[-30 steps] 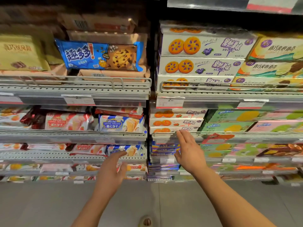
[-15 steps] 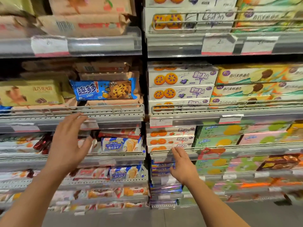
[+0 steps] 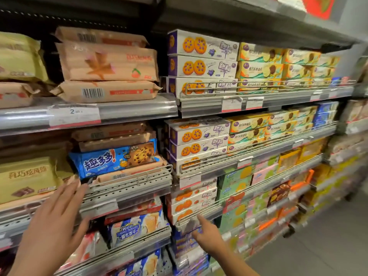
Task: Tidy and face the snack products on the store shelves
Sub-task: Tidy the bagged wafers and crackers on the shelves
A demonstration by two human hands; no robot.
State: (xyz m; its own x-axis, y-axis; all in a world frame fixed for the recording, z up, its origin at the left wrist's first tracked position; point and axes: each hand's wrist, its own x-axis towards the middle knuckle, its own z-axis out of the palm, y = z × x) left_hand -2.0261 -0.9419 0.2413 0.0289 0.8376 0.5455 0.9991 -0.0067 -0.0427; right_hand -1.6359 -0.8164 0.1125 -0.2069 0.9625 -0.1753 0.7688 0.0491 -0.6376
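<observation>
Store shelves (image 3: 127, 188) hold stacked snacks; the left hand (image 3: 51, 232) reaches, fingers spread and released, toward the blue cookie pack (image 3: 113, 158). Lower down, the right hand (image 3: 209, 236) is loose, grasping nothing.

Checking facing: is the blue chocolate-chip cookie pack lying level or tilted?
Tilted: the blue cookie pack slopes, right end higher, lying askew on peach packs.

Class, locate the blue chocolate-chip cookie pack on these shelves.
In the head view, the blue cookie pack lies left of centre on a stack of peach-coloured packs, just left of the white-and-purple biscuit boxes.
</observation>
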